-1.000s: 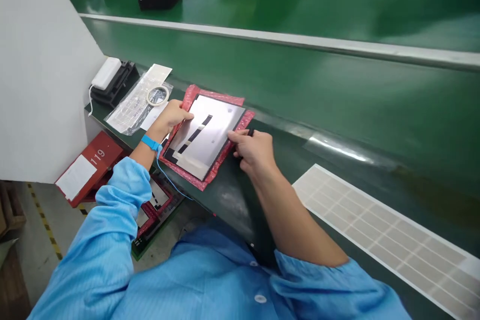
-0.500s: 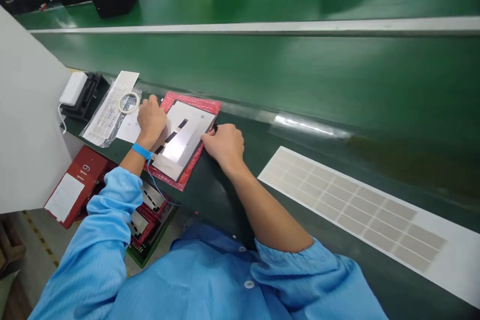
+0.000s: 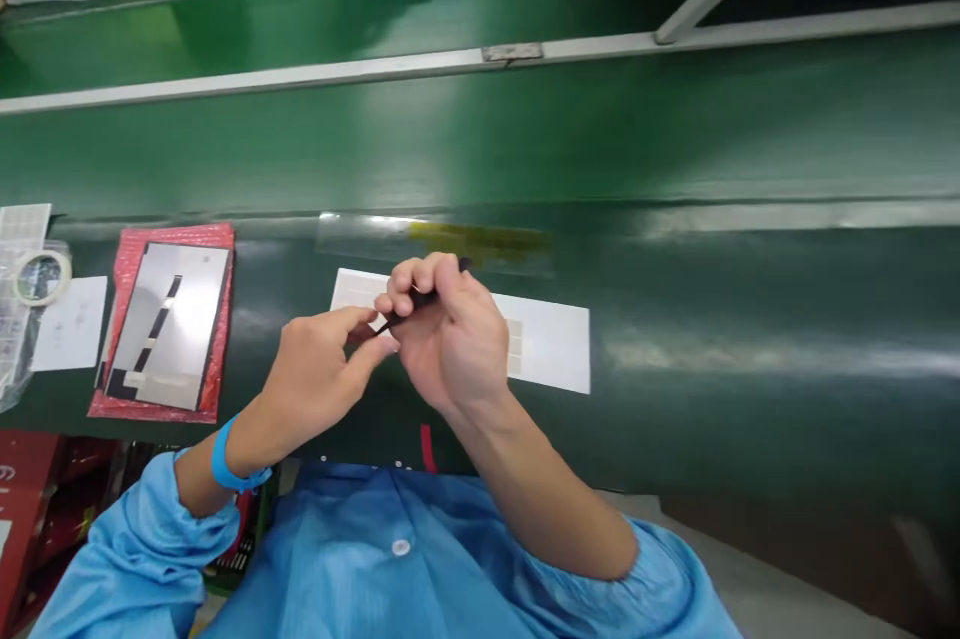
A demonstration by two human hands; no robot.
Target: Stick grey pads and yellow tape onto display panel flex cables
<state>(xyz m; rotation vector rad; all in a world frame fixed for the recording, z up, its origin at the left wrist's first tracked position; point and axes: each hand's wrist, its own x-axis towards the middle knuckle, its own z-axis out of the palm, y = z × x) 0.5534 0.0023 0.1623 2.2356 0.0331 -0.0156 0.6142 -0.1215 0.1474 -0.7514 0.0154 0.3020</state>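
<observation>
1. Currently, in the head view, both hands are working close together above the tabletop (image 3: pixel 712 319). The right hand (image 3: pixel 472 339) is curling its fingers around a slim dark tool (image 3: pixel 421 299), palm partly turned upward.
2. The left hand (image 3: pixel 311 374) is bringing thumb and fingertips to the tool's narrow end; whether they are gripping it or something tiny beside it, I cannot tell.
3. For good control, the right hand should be keeping the tool steady while the left is touching only lightly, since a thin point is probably bending or slipping easily under a hard squeeze.
4. Behind and below the hands, a smooth white sheet (image 3: pixel 555 339) is lying flat, its small beige rectangles partly showing.
5. Well off to the left, a flat, glossy panel (image 3: pixel 176 324) with dark edges and a black-and-pale strip is resting on crinkly pink bubble wrap (image 3: pixel 135 249).
6. Farther left, a round tape roll (image 3: pixel 66 281) is sitting on clear, wrinkled plastic, just beside plain white paper (image 3: pixel 75 319).
</observation>
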